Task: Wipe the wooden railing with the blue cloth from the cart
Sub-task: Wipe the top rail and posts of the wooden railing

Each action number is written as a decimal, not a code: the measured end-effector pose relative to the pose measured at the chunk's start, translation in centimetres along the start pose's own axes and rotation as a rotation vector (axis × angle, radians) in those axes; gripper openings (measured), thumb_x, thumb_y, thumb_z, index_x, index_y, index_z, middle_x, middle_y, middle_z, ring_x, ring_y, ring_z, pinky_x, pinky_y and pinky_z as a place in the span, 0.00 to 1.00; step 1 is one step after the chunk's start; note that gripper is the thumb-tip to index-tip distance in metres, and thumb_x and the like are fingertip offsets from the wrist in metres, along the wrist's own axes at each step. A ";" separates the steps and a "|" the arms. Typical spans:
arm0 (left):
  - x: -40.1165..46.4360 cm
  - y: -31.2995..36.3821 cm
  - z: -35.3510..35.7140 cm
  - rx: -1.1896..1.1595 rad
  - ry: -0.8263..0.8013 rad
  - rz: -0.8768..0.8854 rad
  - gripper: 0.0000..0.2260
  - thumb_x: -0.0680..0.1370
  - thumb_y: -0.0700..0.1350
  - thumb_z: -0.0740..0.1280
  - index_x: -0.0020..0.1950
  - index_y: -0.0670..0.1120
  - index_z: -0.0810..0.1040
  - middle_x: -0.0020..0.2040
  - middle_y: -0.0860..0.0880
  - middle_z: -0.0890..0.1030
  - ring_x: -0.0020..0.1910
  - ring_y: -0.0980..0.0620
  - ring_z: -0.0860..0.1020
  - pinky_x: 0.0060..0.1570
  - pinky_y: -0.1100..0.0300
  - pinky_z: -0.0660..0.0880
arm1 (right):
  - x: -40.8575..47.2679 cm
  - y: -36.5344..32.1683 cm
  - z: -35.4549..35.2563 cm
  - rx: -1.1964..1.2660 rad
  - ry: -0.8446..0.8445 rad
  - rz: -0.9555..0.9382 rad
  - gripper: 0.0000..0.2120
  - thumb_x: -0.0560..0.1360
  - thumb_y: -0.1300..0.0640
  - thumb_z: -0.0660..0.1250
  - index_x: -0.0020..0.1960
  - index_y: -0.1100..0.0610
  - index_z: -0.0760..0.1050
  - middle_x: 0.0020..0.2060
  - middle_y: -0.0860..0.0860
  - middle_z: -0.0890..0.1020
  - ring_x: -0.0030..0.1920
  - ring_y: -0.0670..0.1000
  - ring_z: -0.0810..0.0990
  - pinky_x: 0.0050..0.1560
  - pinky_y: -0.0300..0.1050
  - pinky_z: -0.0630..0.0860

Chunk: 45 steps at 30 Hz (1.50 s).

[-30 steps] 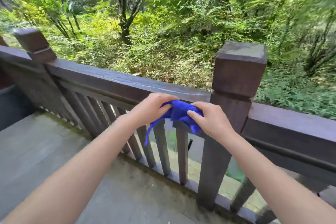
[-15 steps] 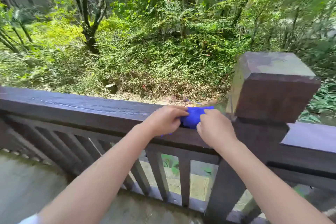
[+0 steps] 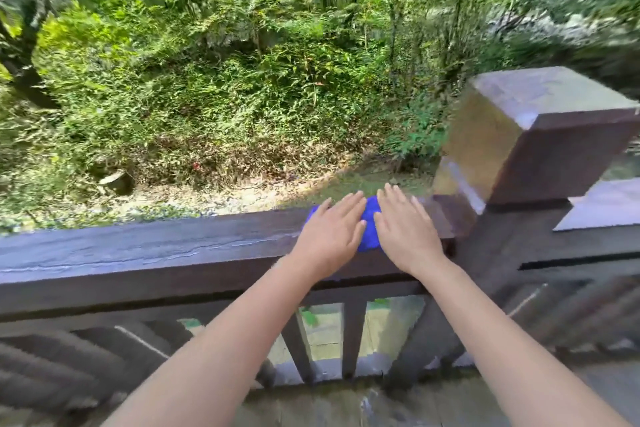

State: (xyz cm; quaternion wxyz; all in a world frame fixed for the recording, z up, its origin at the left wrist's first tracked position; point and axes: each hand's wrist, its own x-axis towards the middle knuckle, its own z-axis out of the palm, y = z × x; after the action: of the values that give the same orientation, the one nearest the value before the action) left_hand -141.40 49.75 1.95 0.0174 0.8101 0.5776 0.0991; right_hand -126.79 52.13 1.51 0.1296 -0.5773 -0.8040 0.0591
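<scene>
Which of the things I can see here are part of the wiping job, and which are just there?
Part of the job:
blue cloth, flat on the rail
top rail of the wooden railing
left hand and right hand, both pressing the cloth

Just there:
square post
balusters
bushes

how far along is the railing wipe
Done: the blue cloth is off the cart and on the top rail, beside the post. In hand: left hand and right hand press it flat, fingers spread. Left: the long rail leftward; whether any stretch is already wiped can't be told.
</scene>
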 end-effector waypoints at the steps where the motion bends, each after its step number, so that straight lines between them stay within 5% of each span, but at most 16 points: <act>1: -0.5 -1.1 -0.3 0.005 0.004 0.013 0.21 0.82 0.47 0.48 0.74 0.44 0.53 0.77 0.48 0.54 0.75 0.54 0.52 0.74 0.53 0.48 | -0.1 -1.3 0.4 0.004 0.016 0.009 0.25 0.79 0.52 0.48 0.74 0.59 0.53 0.76 0.55 0.54 0.76 0.50 0.51 0.75 0.49 0.46; 7: -5.2 -7.7 -2.2 -0.076 0.011 -0.001 0.21 0.81 0.45 0.51 0.74 0.44 0.56 0.76 0.47 0.56 0.75 0.54 0.53 0.72 0.57 0.48 | 0.1 -9.4 2.0 0.042 -0.007 -0.034 0.29 0.79 0.46 0.48 0.74 0.62 0.52 0.76 0.58 0.54 0.76 0.52 0.50 0.75 0.52 0.44; 16: 2.7 0.1 -0.5 -0.102 -0.138 0.211 0.22 0.81 0.46 0.50 0.75 0.47 0.52 0.77 0.49 0.53 0.76 0.52 0.49 0.73 0.50 0.47 | -1.6 -0.3 -1.5 -0.117 -0.003 0.168 0.25 0.80 0.52 0.47 0.74 0.62 0.51 0.76 0.56 0.54 0.76 0.50 0.51 0.75 0.51 0.45; 19: 4.2 0.4 -1.3 -0.399 -0.295 0.205 0.23 0.80 0.37 0.52 0.74 0.44 0.51 0.77 0.47 0.52 0.75 0.53 0.49 0.73 0.54 0.45 | -0.9 0.3 -2.2 0.002 -0.016 0.100 0.24 0.79 0.54 0.50 0.73 0.59 0.52 0.76 0.57 0.55 0.76 0.51 0.52 0.75 0.50 0.48; 22: 3.8 -0.7 -2.6 -0.713 -0.253 0.038 0.23 0.78 0.31 0.51 0.73 0.40 0.55 0.76 0.44 0.54 0.74 0.53 0.53 0.70 0.64 0.46 | -0.8 0.3 -1.6 0.117 -0.040 0.034 0.30 0.77 0.42 0.51 0.75 0.47 0.43 0.77 0.52 0.51 0.76 0.50 0.47 0.75 0.52 0.45; 25: 4.4 -3.1 -3.0 -0.497 -0.173 0.075 0.23 0.79 0.33 0.53 0.74 0.41 0.54 0.76 0.43 0.55 0.75 0.50 0.52 0.71 0.62 0.45 | -0.4 0.5 -0.9 0.038 -0.049 -0.079 0.30 0.74 0.36 0.48 0.72 0.37 0.39 0.77 0.47 0.48 0.76 0.49 0.43 0.73 0.59 0.42; 28: 5.1 -4.9 -3.2 -0.341 -0.211 0.177 0.23 0.79 0.35 0.53 0.74 0.42 0.54 0.76 0.43 0.54 0.75 0.51 0.52 0.67 0.69 0.43 | -0.6 0.1 -0.4 -0.006 -0.041 -0.089 0.30 0.70 0.31 0.48 0.71 0.34 0.49 0.76 0.45 0.54 0.76 0.49 0.47 0.72 0.62 0.42; 33: 5.9 -4.0 -3.5 -0.349 -0.412 0.423 0.22 0.79 0.33 0.53 0.73 0.40 0.55 0.76 0.42 0.55 0.75 0.50 0.52 0.68 0.69 0.44 | -3.2 -3.5 2.5 0.071 0.438 0.131 0.20 0.72 0.41 0.60 0.61 0.47 0.74 0.64 0.48 0.77 0.71 0.53 0.66 0.71 0.58 0.57; 35: 6.2 -2.4 -3.4 -0.347 -0.492 0.527 0.21 0.79 0.36 0.51 0.72 0.39 0.55 0.75 0.42 0.54 0.75 0.51 0.50 0.67 0.74 0.42 | -4.4 -6.2 5.1 0.213 0.686 0.259 0.18 0.71 0.45 0.61 0.58 0.51 0.77 0.62 0.50 0.78 0.70 0.56 0.68 0.68 0.61 0.60; 38: 6.4 -0.9 -3.2 -0.282 -0.589 0.665 0.25 0.76 0.44 0.46 0.72 0.40 0.56 0.75 0.43 0.50 0.73 0.53 0.44 0.64 0.78 0.38 | -5.2 -12.0 9.2 0.592 0.833 0.324 0.23 0.75 0.42 0.57 0.68 0.49 0.67 0.73 0.55 0.62 0.75 0.55 0.51 0.73 0.59 0.53; 41: 7.2 -1.2 -3.2 -0.092 -0.623 0.734 0.20 0.82 0.43 0.48 0.74 0.43 0.49 0.76 0.43 0.43 0.75 0.47 0.40 0.71 0.61 0.36 | -3.7 -15.1 9.8 0.930 0.943 0.461 0.23 0.76 0.37 0.49 0.70 0.41 0.60 0.75 0.50 0.50 0.76 0.48 0.43 0.75 0.51 0.45; 43: 8.1 -1.1 -3.2 0.084 -0.637 0.731 0.24 0.82 0.43 0.52 0.74 0.50 0.44 0.77 0.45 0.40 0.75 0.49 0.38 0.74 0.46 0.39 | -2.6 -15.5 9.2 1.093 1.062 0.602 0.22 0.76 0.38 0.52 0.69 0.34 0.54 0.75 0.46 0.48 0.76 0.45 0.45 0.75 0.52 0.48; 45: 8.8 -0.2 -3.3 0.202 -0.648 0.740 0.26 0.82 0.46 0.53 0.74 0.54 0.41 0.76 0.46 0.37 0.75 0.50 0.36 0.74 0.44 0.40 | -1.9 -16.1 9.5 1.161 1.155 0.708 0.27 0.75 0.42 0.55 0.70 0.33 0.47 0.76 0.45 0.47 0.75 0.43 0.45 0.75 0.52 0.50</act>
State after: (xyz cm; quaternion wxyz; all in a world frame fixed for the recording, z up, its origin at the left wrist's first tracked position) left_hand -139.39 57.80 6.38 0.0809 0.9473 0.2235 -0.2146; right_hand -143.54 45.62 -3.91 0.7607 -0.5749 -0.2314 0.1932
